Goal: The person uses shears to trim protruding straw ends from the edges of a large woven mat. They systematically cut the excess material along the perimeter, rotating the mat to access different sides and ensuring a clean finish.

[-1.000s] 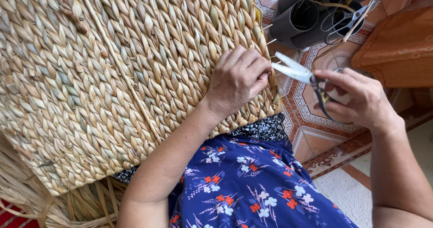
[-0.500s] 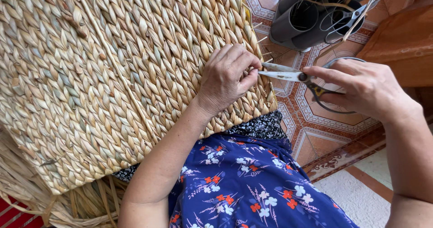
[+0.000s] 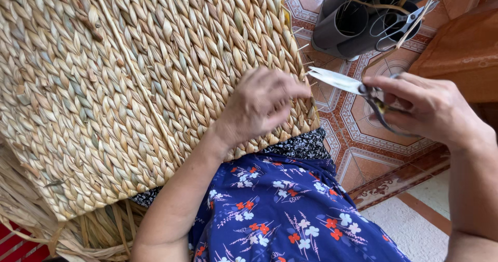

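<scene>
Patterned tile floor [image 3: 363,137], seemingly indoors, under woven mat [image 3: 129,75].

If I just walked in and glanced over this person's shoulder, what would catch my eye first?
Most likely the big woven straw mat filling the upper left, resting on a lap in blue flowered cloth. The left hand presses on its right edge, where thin stray ends stick out. Just right of it, the right hand holds scissors with blades pointing at that edge, above a patterned tile floor.
</scene>
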